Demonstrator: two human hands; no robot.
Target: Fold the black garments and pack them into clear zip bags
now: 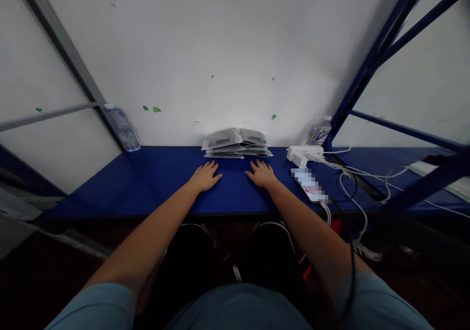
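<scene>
My left hand point(205, 176) lies flat on the blue table point(154, 183), fingers spread and nothing in it. Likewise my right hand point(261, 174) rests palm down with its fingers apart, holding nothing. Just beyond the fingertips, two side-by-side stacks of translucent plastic packets stand against the white wall: a left stack point(222, 141) and a right stack point(254, 139). Neither hand touches them. Dark contents show faintly through the plastic, but I cannot tell what they are.
A clear bottle point(123, 127) leans at the back left; a labelled bottle point(320, 131) stands back right. Near my right hand are a white power strip point(304, 151) and a phone point(310, 185) with a cable. White cords point(362, 171) trail right, past a blue metal frame point(367, 75).
</scene>
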